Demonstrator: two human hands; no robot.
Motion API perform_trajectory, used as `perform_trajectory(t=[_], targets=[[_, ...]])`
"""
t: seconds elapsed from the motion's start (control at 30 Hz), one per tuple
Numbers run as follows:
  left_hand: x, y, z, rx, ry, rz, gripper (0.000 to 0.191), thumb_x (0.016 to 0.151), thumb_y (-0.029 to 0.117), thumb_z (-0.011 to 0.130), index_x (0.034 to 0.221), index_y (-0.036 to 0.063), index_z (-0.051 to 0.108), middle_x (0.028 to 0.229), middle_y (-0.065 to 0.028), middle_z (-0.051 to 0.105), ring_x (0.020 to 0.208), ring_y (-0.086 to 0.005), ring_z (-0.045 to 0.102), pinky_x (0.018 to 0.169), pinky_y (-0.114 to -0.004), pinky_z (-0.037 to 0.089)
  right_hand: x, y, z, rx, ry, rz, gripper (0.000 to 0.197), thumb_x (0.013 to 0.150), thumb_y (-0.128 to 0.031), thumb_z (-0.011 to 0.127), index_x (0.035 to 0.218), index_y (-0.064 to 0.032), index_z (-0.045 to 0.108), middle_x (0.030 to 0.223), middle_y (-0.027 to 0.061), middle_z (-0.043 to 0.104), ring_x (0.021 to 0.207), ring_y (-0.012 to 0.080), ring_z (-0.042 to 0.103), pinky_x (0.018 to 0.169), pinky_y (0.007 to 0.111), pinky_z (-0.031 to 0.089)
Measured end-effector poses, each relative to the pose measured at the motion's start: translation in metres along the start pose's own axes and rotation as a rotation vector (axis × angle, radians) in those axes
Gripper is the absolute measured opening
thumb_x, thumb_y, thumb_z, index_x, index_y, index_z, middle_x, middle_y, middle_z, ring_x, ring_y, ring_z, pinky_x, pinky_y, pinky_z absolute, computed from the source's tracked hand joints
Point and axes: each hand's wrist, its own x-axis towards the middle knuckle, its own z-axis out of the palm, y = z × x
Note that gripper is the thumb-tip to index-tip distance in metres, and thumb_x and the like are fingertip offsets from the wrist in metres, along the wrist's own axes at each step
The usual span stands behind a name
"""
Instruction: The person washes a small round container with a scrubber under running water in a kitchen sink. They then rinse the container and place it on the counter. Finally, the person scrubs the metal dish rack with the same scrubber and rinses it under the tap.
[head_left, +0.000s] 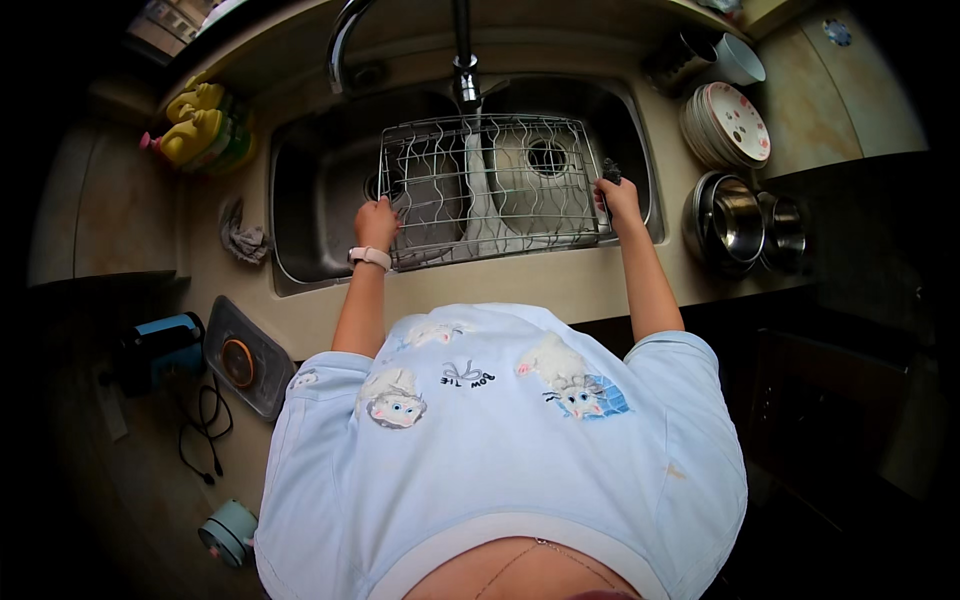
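Observation:
A metal wire dish rack (439, 180) with wavy wires spans both basins of the stainless-steel double sink (300, 217). My left hand (376, 223) is closed on its left edge; a pale watch band circles that wrist. At the rack's right edge is my right hand (621, 201), its fingers closed around the frame and a dark scrubber (612, 171), whose exact kind is hard to tell. Behind the rack stands the chrome faucet (466, 79). Under the wires the sink divider (480, 191) and a drain (547, 157) in the right basin show through.
Yellow-capped bottles (196, 135) and a crumpled grey cloth (244, 236) sit left of the sink. To the right are stacked plates (727, 124), metal bowls (726, 225) and a white cup (741, 58). A plastic container (251, 360) and a cable (204, 427) lie at the lower left.

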Motion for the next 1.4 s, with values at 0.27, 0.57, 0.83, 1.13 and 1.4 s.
perform_trajectory(t=[0.27, 0.57, 0.83, 1.13, 1.4], targets=[[-0.016, -0.009, -0.020, -0.446, -0.109, 0.062, 0.025, 0.085, 0.028, 0.051, 0.081, 0.0032, 0.053, 0.073, -0.0078, 0.059, 0.058, -0.0152, 0.059, 0.051, -0.026, 0.049, -0.029, -0.007, 0.007, 0.146, 0.137, -0.113, 0.011, 0.072, -0.008, 0.063, 0.075, -0.0042, 0.053, 0.061, 0.0009, 0.053, 0.049, 0.0083, 0.049, 0.044, 0.021, 0.037], [-0.049, -0.014, -0.085, -0.313, -0.088, 0.127, 0.036, 0.071, 0.024, 0.071, 0.080, 0.0092, 0.039, 0.082, -0.0057, 0.054, 0.051, -0.0106, 0.053, 0.045, -0.021, 0.045, -0.039, -0.034, 0.074, 0.171, -0.032, -0.287, 0.011, 0.071, -0.006, 0.062, 0.079, -0.0049, 0.055, 0.066, -0.0006, 0.055, 0.053, 0.0064, 0.049, 0.049, 0.020, 0.037], [-0.033, -0.068, -0.127, -0.195, 0.188, 0.248, 0.049, 0.059, 0.025, 0.081, 0.071, 0.0065, 0.037, 0.066, 0.0001, 0.045, 0.058, -0.0086, 0.041, 0.055, -0.021, 0.038, -0.023, -0.030, 0.141, -0.206, -0.115, -0.304, 0.016, 0.066, -0.015, 0.064, 0.074, -0.0041, 0.055, 0.060, 0.0024, 0.055, 0.053, 0.0109, 0.052, 0.049, 0.026, 0.041], [-0.007, -0.082, -0.117, -0.019, 0.133, 0.216, 0.044, 0.057, 0.026, 0.077, 0.065, 0.0044, 0.039, 0.059, -0.0029, 0.045, 0.054, -0.0114, 0.040, 0.052, -0.025, 0.039, -0.012, -0.002, 0.115, -0.460, -0.099, -0.242, 0.019, 0.061, -0.018, 0.063, 0.070, -0.0020, 0.057, 0.058, 0.0065, 0.058, 0.053, 0.0155, 0.056, 0.049, 0.028, 0.043], [0.002, -0.081, -0.114, 0.043, 0.089, 0.195, 0.039, 0.056, 0.022, 0.071, 0.064, 0.0035, 0.038, 0.056, -0.0055, 0.046, 0.051, -0.0145, 0.044, 0.052, -0.027, 0.041, 0.003, -0.008, 0.072, -0.409, 0.231, -0.200, 0.027, 0.061, -0.017, 0.064, 0.083, -0.0016, 0.058, 0.071, 0.0092, 0.060, 0.066, 0.0198, 0.059, 0.057, 0.032, 0.045]])
